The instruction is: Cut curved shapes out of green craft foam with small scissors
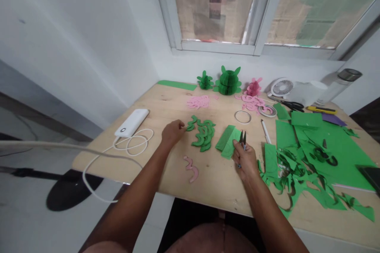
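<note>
My left hand [173,132] is closed at the left of the green pile, its fingertips at the end of a curved green paper cutout [191,123]. More scalloped green paper cutouts [204,134] lie overlapping just beside it. In my right hand [246,158] is a small pair of scissors [243,139], dark blades pointing up and away. The same hand's thumb presses on folded green paper [228,142], and the fingers beneath are partly hidden. Closer to me on the wood lies a pink curved cutout [192,172].
Green scraps [293,174] and green sheets [347,146] cover the table's right side. A white pen [266,131], a ring [242,117] and pink cutouts [198,102] lie farther back. Paper figures [228,82] stand along the wall. At left, a power bank [132,122] trails a white cable.
</note>
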Tool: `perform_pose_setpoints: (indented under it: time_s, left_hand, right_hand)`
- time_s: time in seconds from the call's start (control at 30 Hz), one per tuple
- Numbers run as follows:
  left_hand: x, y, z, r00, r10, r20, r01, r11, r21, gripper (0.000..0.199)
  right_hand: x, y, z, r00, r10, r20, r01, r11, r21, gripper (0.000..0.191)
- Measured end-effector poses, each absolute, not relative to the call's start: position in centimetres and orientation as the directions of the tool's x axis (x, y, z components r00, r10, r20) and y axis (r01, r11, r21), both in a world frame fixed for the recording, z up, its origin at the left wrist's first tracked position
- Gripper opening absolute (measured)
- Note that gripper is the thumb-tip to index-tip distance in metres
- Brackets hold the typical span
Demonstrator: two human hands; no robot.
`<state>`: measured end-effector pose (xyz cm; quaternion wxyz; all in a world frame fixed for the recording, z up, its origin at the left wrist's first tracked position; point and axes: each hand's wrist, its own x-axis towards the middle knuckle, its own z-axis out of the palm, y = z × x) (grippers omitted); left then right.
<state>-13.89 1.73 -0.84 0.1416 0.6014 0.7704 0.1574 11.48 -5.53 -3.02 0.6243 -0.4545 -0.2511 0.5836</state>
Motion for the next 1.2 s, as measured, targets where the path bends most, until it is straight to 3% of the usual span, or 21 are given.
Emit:
perform_pose_setpoints:
  time_s: [0.3,1.03,1.2]
  left_hand:
    - [-13.3,2.8,-1.5,-0.200,0.976,-0.089,0.897,0.219,0.383,0.009]
    - [-15.2,-0.2,-2.9,-0.222,0.975,-0.029,0.604,0.161,0.780,0.012]
    - [-15.4,-0.8,-2.4,-0.184,0.981,-0.057,0.673,0.168,0.720,0.021]
  right_hand:
    - [11.5,-5.6,-2.9,0.204,0.951,-0.232,-0.526,-0.094,-0.845,0.049]
    - [11.5,-5.6,-3.1,0.204,0.951,-0.232,-0.523,-0.095,-0.847,0.048]
    - [11.5,-5.7,-3.0,0.204,0.953,-0.226,-0.506,-0.095,-0.857,0.048]
